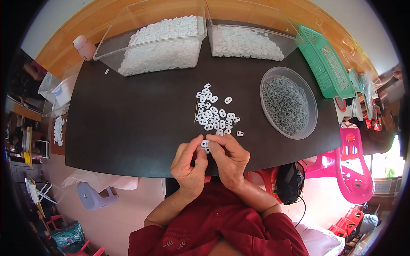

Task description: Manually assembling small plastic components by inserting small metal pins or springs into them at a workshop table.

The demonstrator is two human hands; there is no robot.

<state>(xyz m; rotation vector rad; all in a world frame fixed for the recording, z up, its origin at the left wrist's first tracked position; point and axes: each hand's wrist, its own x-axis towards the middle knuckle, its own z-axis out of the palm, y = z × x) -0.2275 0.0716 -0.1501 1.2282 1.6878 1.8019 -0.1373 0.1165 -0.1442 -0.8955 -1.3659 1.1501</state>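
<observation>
- Head view: the left hand [188, 166] and right hand [230, 162] meet above the near part of the dark counter [136, 115], thumbs and forefingers pinched together.
- Each hand's grip is closed on the white two-holed piece [205, 144], held up between the fingertips; a smaller white part [207, 150] shows just below it. Whether the two are joined, I cannot tell.
- Slipping looks the main risk: the pieces are small and smooth-looking, and uneven thumb pressure could pop one out.
- Since the wrists cross the counter's near edge, a dropped piece could roll into the lap or onto the floor.
- Loose white pieces [213, 112] lie just beyond the fingertips; a careless forward push could scatter them or shift the thin yellowish stick [196, 112] along their left side.
- Widest room for moving is left of the left hand, up to the counter's left edge.
- On the right, space is tighter: the round tub [312, 109] of grey screws [284, 104] stands near the right edge, and a wide elbow swing might knock it.
- Far side: the left clear bin [112, 53], right clear bin [290, 36] and green basket [326, 68] bound the reach.
</observation>
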